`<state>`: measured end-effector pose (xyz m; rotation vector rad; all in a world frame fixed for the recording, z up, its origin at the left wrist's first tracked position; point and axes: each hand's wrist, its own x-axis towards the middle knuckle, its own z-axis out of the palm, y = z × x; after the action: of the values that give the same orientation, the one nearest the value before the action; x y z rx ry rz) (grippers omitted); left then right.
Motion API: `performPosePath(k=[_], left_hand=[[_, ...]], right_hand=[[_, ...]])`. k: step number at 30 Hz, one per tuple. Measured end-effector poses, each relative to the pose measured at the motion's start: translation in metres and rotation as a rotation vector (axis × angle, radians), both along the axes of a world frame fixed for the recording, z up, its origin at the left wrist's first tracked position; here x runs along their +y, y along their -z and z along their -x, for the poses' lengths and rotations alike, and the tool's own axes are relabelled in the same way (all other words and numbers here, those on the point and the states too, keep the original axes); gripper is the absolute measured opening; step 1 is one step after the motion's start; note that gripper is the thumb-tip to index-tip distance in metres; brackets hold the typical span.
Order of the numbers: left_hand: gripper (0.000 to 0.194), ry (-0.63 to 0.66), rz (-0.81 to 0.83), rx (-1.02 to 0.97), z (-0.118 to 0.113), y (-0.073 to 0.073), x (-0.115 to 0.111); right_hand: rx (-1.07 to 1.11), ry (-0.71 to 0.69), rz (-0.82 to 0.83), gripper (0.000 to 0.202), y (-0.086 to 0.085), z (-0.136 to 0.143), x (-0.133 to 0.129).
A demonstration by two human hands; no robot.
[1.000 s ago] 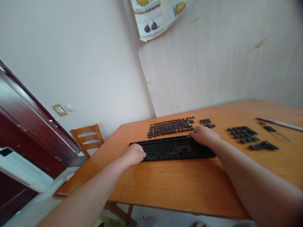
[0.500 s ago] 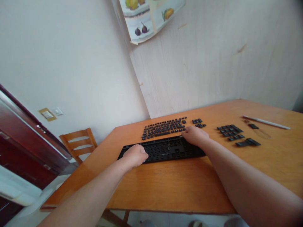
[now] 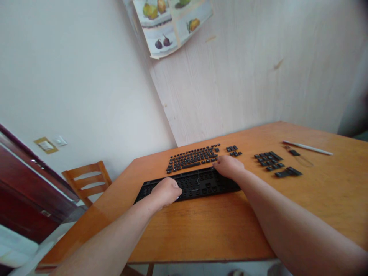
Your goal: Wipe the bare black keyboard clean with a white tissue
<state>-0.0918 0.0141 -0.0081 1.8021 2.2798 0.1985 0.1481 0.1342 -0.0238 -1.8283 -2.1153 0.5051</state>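
A black keyboard base (image 3: 205,187) without its keycaps lies flat on the wooden table (image 3: 201,234). Over its left half is my left hand (image 3: 168,189), fingers curled closed; a small pale bit shows under them, too little to name. My right hand (image 3: 228,166) is closed at the far edge of the base, right of its middle, with its fingertips turned away. What it grips, if anything, is hidden. Two thin metal wires show on the base between my hands, one raised (image 3: 198,178) and one lying flat (image 3: 194,190).
Behind the base, loose black keycaps (image 3: 192,158) are laid out in keyboard order. More keycap groups (image 3: 268,158) sit to the right, near a dark piece with a thin wire (image 3: 293,152) and a white pen-like stick (image 3: 310,147). A wooden chair (image 3: 87,180) stands left of the table.
The view has shifted a little, so the table and its contents appear further left. Both hands keep nearly the same places on the base, still closed.
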Motion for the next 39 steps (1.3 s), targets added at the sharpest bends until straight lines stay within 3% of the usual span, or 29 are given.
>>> performPosePath(k=[8,15,26,30,39], left_hand=[[0.012,0.052,-0.057,0.103,-0.01,-0.008,-0.01],[0.012,0.147,-0.092,0.088,-0.013,-0.004,-0.013],[0.029,0.135,-0.188,-0.038,0.009,-0.002,0.018],[0.028,0.138,-0.224,-0.002,0.015,-0.003,0.03],[0.021,0.288,-0.174,0.171,0.008,-0.003,0.035]], right_hand=[[0.01,-0.011,-0.006,0.041,0.002,0.0,0.001],[0.005,-0.007,-0.003,0.042,0.002,0.0,0.0],[0.003,-0.012,-0.019,0.044,0.001,0.0,-0.001],[0.001,-0.014,-0.016,0.044,0.002,0.0,0.001],[0.0,-0.014,-0.019,0.043,0.002,0.0,-0.001]])
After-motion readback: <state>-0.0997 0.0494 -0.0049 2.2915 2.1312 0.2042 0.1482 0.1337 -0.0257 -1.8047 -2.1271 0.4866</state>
